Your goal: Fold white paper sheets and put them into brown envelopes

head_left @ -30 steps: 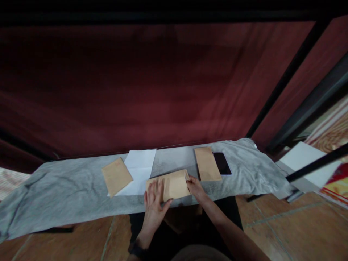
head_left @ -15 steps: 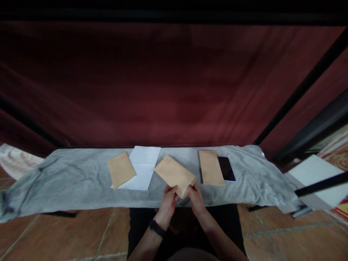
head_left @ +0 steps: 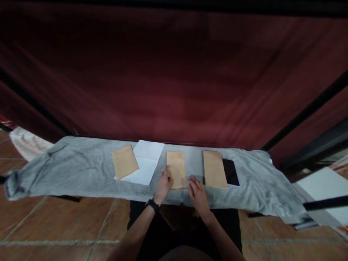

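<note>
A tan paper envelope [head_left: 176, 168] lies upright in front of me on a grey cloth [head_left: 89, 170]. My left hand [head_left: 164, 183] rests along its left edge, fingers stretched out and the thumb by the paper. Just off the envelope's lower right edge is my right hand [head_left: 197, 192], its fingers loosely extended with nothing in them. Farther left, a second tan envelope [head_left: 125, 162] partly covers a creased white sheet of paper [head_left: 148, 159]. To the right lies a stack of tan envelopes [head_left: 214, 169], with a dark-screened phone or tablet [head_left: 231, 172] beside it.
A dark red panel [head_left: 174, 79] rises behind the cloth-covered surface. Dark metal bars [head_left: 307, 108] slant at the sides. White boards [head_left: 323, 192] stand at the lower right, and brown floor tiles [head_left: 67, 224] show below.
The envelope that both hands held tilted now lies straight on the cloth. My hands have come off its lower end and moved apart to its two sides. The view has shifted slightly.
</note>
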`<state>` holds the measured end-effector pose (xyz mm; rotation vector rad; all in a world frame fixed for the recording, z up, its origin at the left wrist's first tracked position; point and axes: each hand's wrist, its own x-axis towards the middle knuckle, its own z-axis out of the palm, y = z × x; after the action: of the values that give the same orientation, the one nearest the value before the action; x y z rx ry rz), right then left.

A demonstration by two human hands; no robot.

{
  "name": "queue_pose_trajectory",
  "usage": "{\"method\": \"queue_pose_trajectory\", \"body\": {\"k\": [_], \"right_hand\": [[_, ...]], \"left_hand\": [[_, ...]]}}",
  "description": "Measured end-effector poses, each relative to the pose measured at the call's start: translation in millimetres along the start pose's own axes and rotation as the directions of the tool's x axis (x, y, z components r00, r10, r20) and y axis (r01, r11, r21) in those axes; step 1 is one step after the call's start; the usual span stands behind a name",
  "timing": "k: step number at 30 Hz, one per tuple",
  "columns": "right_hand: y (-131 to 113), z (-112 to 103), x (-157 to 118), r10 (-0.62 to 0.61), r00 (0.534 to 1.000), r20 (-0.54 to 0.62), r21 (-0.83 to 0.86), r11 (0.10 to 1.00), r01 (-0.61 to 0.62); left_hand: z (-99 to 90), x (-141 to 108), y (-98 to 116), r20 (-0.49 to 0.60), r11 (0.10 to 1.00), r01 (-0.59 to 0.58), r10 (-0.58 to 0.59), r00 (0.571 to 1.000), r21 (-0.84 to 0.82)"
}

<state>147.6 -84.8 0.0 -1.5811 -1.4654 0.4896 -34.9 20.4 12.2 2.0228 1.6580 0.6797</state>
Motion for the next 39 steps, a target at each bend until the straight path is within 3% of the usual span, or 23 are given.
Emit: {"method": "queue_pose_trajectory", "body": {"k": [3,7,9,17,21,30,39], "right_hand": [[0.0,-0.2,2.0,-0.217,0.966,0.142,-0.22,0.944,0.244],[3.8,1.8,1.3,-0.265,0.945,0.192,-0.319,0.894,0.315],[6.0,2.7,0.1,-0.27,0.941,0.204,-0.331,0.886,0.326],[8.7,3.9,-0.8,-0.293,0.938,0.188,-0.342,0.876,0.342],[8.3,4.2,-0.3,-0.277,0.938,0.209,-0.35,0.874,0.337],[7.6,3.2,-1.2,-0.307,0.933,0.186,-0.336,0.873,0.354],[2.1,1.2,-1.5,-0.256,0.945,0.205,-0.371,0.873,0.317]], "left_hand": [[2.2,-7.0,5.6,-0.065,0.962,-0.132,0.151,0.986,0.238],[21.5,3.1,19.2,0.044,0.873,-0.387,0.392,0.919,0.297],[33.6,17.5,23.2,0.123,0.843,-0.46,0.444,0.888,0.279],[56.7,90.4,23.4,0.182,0.847,-0.463,0.428,0.885,0.262],[61.0,107.4,25.4,0.16,0.875,-0.413,0.383,0.91,0.253],[53.6,84.3,14.5,0.232,0.829,-0.524,0.48,0.846,0.195],[40.8,51.2,11.8,0.292,0.813,-0.572,0.524,0.8,0.109]]}}
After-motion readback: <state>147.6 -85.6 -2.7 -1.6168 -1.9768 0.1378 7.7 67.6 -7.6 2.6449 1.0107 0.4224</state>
